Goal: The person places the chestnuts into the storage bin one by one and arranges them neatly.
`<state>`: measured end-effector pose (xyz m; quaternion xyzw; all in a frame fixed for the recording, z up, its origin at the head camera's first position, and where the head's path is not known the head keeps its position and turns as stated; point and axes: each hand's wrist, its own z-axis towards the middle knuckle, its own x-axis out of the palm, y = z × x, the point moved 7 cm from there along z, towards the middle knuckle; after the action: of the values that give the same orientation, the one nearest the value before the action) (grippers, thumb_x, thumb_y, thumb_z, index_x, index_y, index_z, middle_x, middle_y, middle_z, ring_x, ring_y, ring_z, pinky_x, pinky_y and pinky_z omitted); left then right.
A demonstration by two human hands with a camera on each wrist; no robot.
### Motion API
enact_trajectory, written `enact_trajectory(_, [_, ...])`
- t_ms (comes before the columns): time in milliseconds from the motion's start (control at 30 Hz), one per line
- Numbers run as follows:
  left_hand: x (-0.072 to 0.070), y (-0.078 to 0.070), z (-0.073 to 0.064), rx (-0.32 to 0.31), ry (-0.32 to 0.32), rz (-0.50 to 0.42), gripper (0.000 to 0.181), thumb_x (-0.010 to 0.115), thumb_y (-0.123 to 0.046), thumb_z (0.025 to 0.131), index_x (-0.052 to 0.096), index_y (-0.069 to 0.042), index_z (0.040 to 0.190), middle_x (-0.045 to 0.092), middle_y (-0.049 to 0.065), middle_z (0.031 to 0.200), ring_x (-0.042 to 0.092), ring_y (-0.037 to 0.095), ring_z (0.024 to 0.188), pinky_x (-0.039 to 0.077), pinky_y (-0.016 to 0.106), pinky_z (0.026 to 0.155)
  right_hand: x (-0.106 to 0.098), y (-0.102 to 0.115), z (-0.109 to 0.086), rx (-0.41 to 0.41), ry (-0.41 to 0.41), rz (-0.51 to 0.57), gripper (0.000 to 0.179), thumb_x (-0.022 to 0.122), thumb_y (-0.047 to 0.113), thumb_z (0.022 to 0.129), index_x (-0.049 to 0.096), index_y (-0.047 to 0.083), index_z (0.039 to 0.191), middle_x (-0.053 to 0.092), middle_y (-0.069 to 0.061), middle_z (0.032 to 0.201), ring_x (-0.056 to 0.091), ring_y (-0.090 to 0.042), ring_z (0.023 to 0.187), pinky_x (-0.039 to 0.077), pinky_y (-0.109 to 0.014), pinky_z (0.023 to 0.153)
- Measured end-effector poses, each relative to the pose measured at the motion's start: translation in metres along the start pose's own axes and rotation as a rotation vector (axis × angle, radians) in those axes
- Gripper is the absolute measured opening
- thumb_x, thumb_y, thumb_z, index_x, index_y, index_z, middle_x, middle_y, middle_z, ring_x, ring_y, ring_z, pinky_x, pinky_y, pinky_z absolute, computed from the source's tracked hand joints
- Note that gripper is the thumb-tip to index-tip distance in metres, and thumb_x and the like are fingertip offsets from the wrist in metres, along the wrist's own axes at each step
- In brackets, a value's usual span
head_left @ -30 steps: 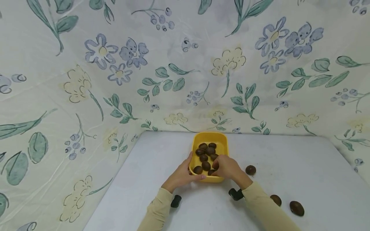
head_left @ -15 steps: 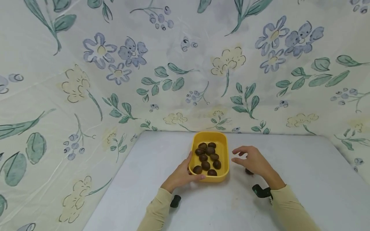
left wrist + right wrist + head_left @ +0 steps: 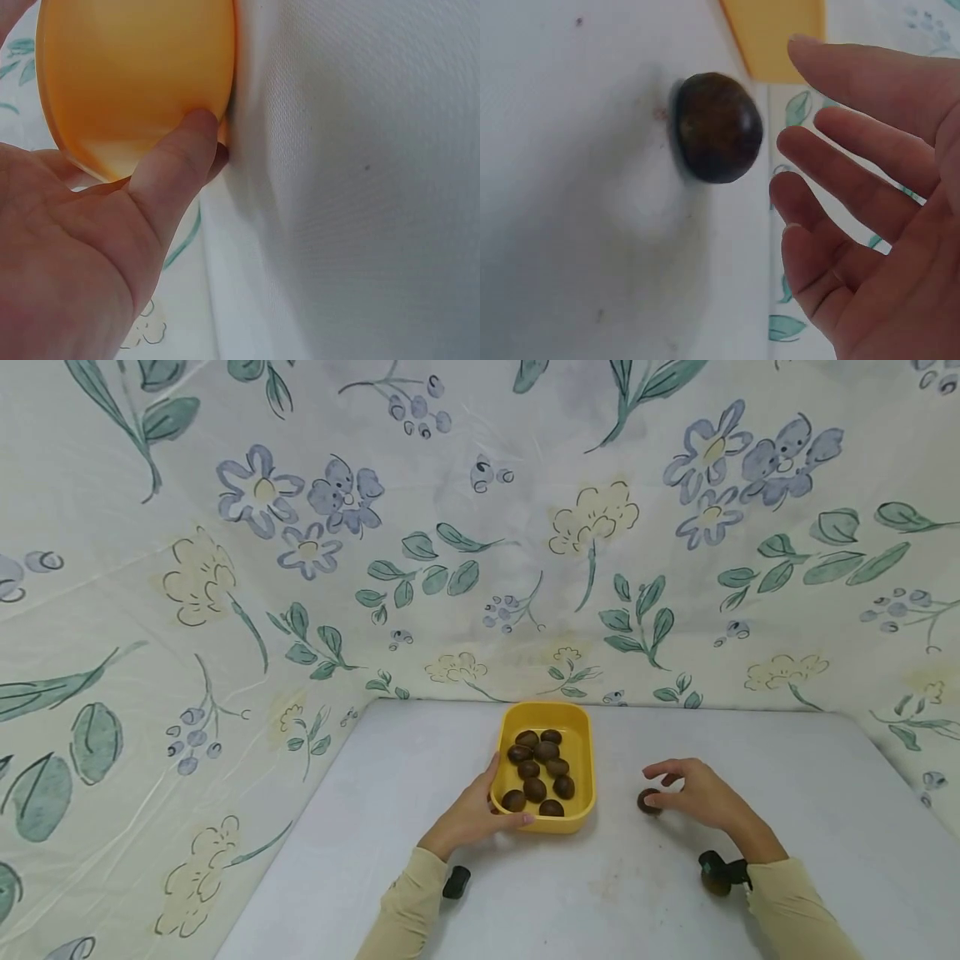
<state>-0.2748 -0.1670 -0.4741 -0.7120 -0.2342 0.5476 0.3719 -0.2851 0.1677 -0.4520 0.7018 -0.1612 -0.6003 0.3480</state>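
Note:
A yellow plastic box (image 3: 576,739) with rounded corners stands at the middle back of the table, several dark brown, glossy, egg-shaped pieces (image 3: 547,750) inside it. My left hand (image 3: 471,814) grips the box's near left corner, thumb across the front wall, fingers along the left side. In the left wrist view the thumb presses on the yellow wall (image 3: 142,67). To the right of the box lies a dark brown round piece (image 3: 646,802). Over it my right hand (image 3: 705,797) is spread with thumb and fingers apart; in the right wrist view the round piece (image 3: 718,127) sits clear of the fingertips.
Under the right wrist's black camera mount (image 3: 731,870) another brown piece (image 3: 716,885) lies partly hidden. A small black camera (image 3: 456,882) shows by the left wrist. Flower-patterned cloth (image 3: 480,527) rises behind and left of the white table (image 3: 562,902).
My right hand has let go of a brown piece in the box, come out and moved right to the loose piece on the table. The left hand stays on the box.

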Motion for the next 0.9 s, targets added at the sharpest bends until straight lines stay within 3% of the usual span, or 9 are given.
enact_trajectory(133, [0.002,0.001,0.0,-0.009,0.006,-0.003,0.126,0.085,-0.057,0.079,0.006,-0.016,0.168,0.027,0.017,0.171,0.033,0.038,0.156,0.031,0.06,0.125,0.004,-0.01,-0.001,-0.013,0.034,0.012,0.049,0.084,0.022,0.086,0.07,0.001,0.128,0.07,-0.019,0.13,0.063,-0.033,0.113,0.057,-0.044,0.083])
enact_trajectory(333, [0.001,0.001,0.0,-0.011,0.007,0.006,0.126,0.084,-0.059,0.079,0.006,-0.017,0.168,0.027,0.017,0.171,0.033,0.038,0.156,0.031,0.06,0.124,0.006,-0.015,-0.003,-0.047,0.069,0.012,0.052,0.086,0.016,0.082,0.069,-0.002,0.128,0.071,-0.02,0.127,0.064,-0.031,0.109,0.054,-0.038,0.083])
enact_trajectory(500, [0.0,0.0,0.0,-0.007,0.009,0.01,0.125,0.084,-0.058,0.079,0.006,-0.017,0.168,0.027,0.018,0.171,0.032,0.038,0.156,0.031,0.059,0.125,0.004,-0.015,-0.003,-0.06,0.076,0.015,0.049,0.087,0.011,0.08,0.071,-0.004,0.124,0.073,-0.019,0.118,0.064,-0.025,0.1,0.052,-0.031,0.076])
enact_trajectory(900, [0.0,-0.001,-0.001,-0.003,0.012,0.007,0.124,0.084,-0.055,0.081,0.006,-0.015,0.168,0.027,0.017,0.171,0.033,0.037,0.156,0.031,0.059,0.125,0.01,-0.015,0.001,-0.006,0.07,0.033,0.045,0.086,0.007,0.079,0.072,-0.006,0.12,0.073,-0.014,0.105,0.06,-0.018,0.085,0.05,-0.027,0.066])
